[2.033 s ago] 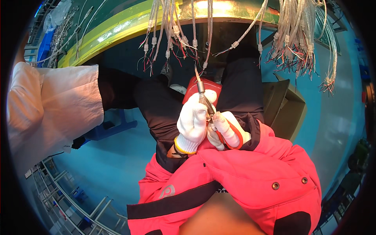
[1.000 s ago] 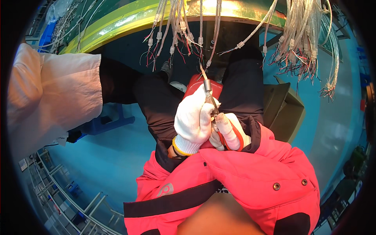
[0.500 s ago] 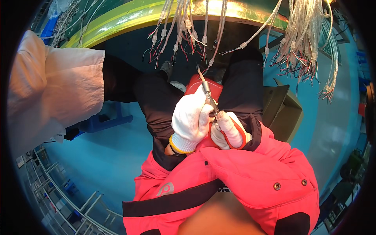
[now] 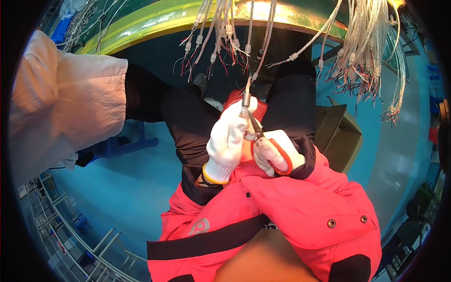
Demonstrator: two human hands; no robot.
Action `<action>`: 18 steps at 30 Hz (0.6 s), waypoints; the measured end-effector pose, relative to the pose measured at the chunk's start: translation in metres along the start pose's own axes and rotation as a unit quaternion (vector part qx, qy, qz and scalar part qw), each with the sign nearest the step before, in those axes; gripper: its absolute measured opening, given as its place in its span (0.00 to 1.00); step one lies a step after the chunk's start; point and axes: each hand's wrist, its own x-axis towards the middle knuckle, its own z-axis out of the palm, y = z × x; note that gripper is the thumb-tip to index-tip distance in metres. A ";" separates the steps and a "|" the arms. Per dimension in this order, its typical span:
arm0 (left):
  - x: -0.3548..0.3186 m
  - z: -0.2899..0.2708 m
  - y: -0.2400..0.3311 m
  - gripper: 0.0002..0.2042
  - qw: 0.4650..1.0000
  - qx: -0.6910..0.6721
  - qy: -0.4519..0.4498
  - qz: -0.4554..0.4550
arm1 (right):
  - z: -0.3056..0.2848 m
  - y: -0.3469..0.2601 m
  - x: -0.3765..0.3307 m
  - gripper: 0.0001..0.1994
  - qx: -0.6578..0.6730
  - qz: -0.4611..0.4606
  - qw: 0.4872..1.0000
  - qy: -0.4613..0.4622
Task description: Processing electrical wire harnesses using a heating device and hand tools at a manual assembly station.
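At my far left a white cloth-covered bulk [image 4: 66, 103] fills the edge of the view, with a blue frame [image 4: 120, 143] on the blue floor [image 4: 131, 197] just below it. Next comes my left hand [image 4: 229, 141], in a white knit glove with a yellow cuff, raised over my lap between my black trouser legs. Its fingers are curled tight around a thin cable [image 4: 247, 94] that hangs down from the bundle of clear-sheathed wires [image 4: 221, 33] under the green and yellow rim [image 4: 155, 21] above. The cable's lower end, with a small metal sleeve, sits right at my gloved fingertips, in front of a red object [image 4: 244, 101] resting on my lap. Just beside it, my right hand [image 4: 277, 152] is bare and closed through the red handles of a pair of scissors [image 4: 263, 138], whose blades point up and left to the cable at my left fingertips. Further right stands a dark olive box [image 4: 338, 134], and above it more loose wire ends [image 4: 371, 56] dangle.
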 end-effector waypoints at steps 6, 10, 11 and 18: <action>-0.002 0.003 0.005 0.20 0.992 -0.087 -0.003 -0.092 | 0.009 -0.013 0.007 0.06 -0.117 -0.058 0.959 0.251; 0.001 0.018 0.002 0.19 0.994 0.093 0.042 0.026 | 0.017 -0.020 0.024 0.08 -0.007 -0.061 0.972 0.225; -0.002 0.017 0.008 0.19 0.997 -0.003 0.040 -0.072 | 0.015 -0.020 0.022 0.08 -0.035 -0.056 0.973 0.222; -0.002 0.017 0.038 0.18 0.946 -0.076 -0.007 -0.316 | -0.001 -0.019 0.013 0.08 -0.089 -0.032 0.981 0.170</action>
